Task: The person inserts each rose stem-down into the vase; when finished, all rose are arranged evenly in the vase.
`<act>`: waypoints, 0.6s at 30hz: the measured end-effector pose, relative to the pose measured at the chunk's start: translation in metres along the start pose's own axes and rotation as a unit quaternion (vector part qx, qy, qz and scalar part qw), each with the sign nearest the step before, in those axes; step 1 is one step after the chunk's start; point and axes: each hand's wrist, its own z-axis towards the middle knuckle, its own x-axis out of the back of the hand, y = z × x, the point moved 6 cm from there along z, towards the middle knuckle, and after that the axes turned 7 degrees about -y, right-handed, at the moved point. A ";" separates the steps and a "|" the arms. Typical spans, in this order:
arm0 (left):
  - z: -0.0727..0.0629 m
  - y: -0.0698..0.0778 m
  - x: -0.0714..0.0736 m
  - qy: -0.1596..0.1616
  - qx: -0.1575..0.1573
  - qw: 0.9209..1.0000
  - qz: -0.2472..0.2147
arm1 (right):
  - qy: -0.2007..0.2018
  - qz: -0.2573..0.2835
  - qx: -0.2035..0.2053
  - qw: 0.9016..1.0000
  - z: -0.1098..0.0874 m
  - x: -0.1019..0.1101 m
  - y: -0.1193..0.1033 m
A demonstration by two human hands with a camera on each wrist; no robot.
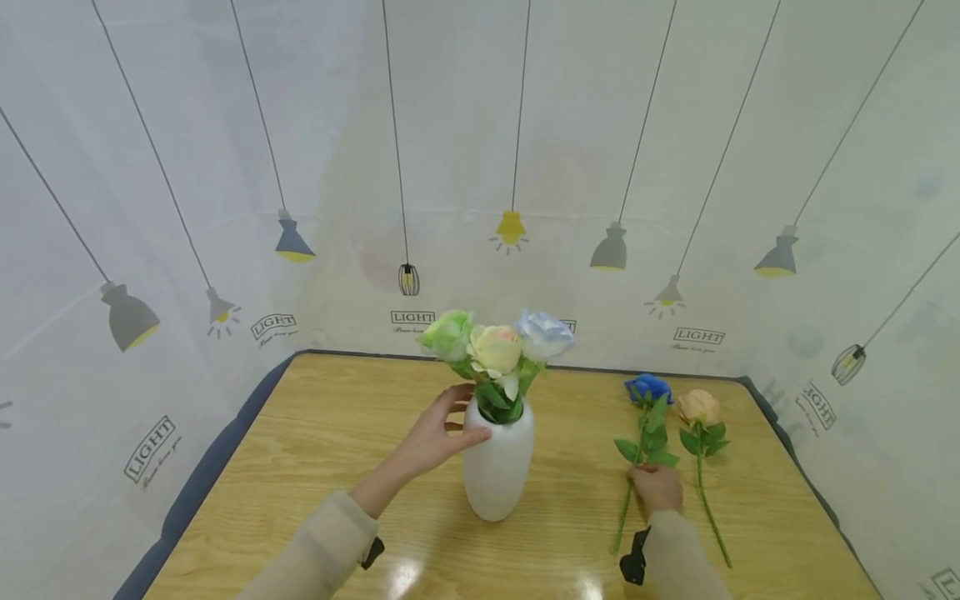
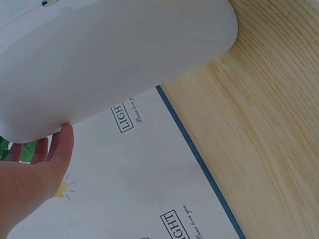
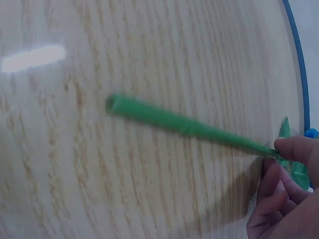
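Observation:
A white vase [image 1: 498, 475] stands upright near the middle of the wooden table, holding a green rose [image 1: 447, 335], a cream rose [image 1: 495, 350] and a pale blue rose [image 1: 545, 336]. My left hand [image 1: 433, 432] grips the vase by its upper part, thumb on the front and fingers round the far side of the rim. In the left wrist view the vase's smooth side [image 2: 119, 55] fills the top. To the right, my right hand [image 1: 660, 487] pinches the stem of a blue rose [image 1: 649, 388] below its leaves. The bare stem end [image 3: 149, 113] shows in the right wrist view.
A peach rose [image 1: 699, 407] lies on the table [image 1: 337, 417] just right of the blue one, its stem running toward the near edge. Behind the table hangs a white cloth [image 1: 450, 167] printed with lamps. Dark blue edging [image 1: 225, 467] borders the tabletop.

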 end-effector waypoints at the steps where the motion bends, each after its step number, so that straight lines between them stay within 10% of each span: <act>1: -0.001 0.004 0.000 -0.001 0.000 1.000 -0.002 | 0.001 -0.005 -0.002 1.000 0.000 0.001 0.000; 18: -0.005 0.019 0.001 -0.008 0.008 1.000 -0.004 | -0.134 0.164 0.021 0.977 0.014 -0.008 0.008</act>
